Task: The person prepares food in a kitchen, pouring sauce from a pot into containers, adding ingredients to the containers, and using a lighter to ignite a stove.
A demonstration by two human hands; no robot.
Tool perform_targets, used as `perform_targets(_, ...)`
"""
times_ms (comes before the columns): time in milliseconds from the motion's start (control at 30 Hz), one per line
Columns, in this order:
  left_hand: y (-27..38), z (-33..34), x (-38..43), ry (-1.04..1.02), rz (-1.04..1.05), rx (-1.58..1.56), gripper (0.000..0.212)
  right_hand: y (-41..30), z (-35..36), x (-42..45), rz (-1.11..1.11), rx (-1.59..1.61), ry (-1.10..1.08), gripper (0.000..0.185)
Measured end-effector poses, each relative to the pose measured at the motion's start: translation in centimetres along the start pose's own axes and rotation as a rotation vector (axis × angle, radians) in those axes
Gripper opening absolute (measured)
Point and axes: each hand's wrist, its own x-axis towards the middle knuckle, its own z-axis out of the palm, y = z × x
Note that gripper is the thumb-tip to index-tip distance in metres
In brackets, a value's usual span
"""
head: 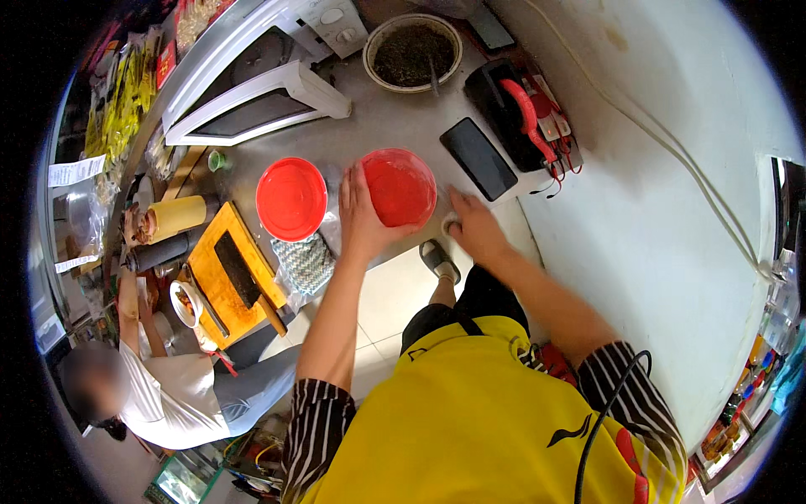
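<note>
My left hand (365, 217) grips the near left rim of a red plastic bowl (403, 189) with a whitish film or residue inside. My right hand (475, 223), slightly blurred, is just right of that bowl, its fingers curled around a small pale round object (449, 223) that I cannot identify. A second red round bowl or lid (291, 199) lies on the metal counter to the left. Below it sits a folded patterned cloth (305, 263) on clear plastic. A black smartphone (478, 159) lies to the right of the gripped bowl.
A wooden cutting board (227, 277) carries a cleaver (236, 268) and a long tool. Beside it stands a white bowl (186, 304) of food. At the back are an open microwave door (252, 113) and a basin (412, 53) of dark contents. Another person (182, 397) works at the left.
</note>
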Motion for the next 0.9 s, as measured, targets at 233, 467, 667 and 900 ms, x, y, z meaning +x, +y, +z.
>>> perform_targets(233,3.7,5.5,-1.7,0.374,-0.401,-0.142,0.140,-5.6,5.8,-1.4,0.121,0.236,0.175,0.069)
perform_targets(467,5.4,6.8,0.0,0.438,-0.521,-0.160,0.138,-4.2,5.1,-6.4,-0.320,-0.060,-0.292,0.032)
perform_targets(667,6.8,6.3,1.6,0.395,-0.391,-0.226,0.125,-2.2,-6.1,-1.7,-0.125,0.237,0.004,0.044)
perform_targets(900,6.6,-1.4,-1.6,0.270,-0.303,-0.700,0.051,-6.0,-13.5,5.0,-0.201,0.681,-0.359,0.054)
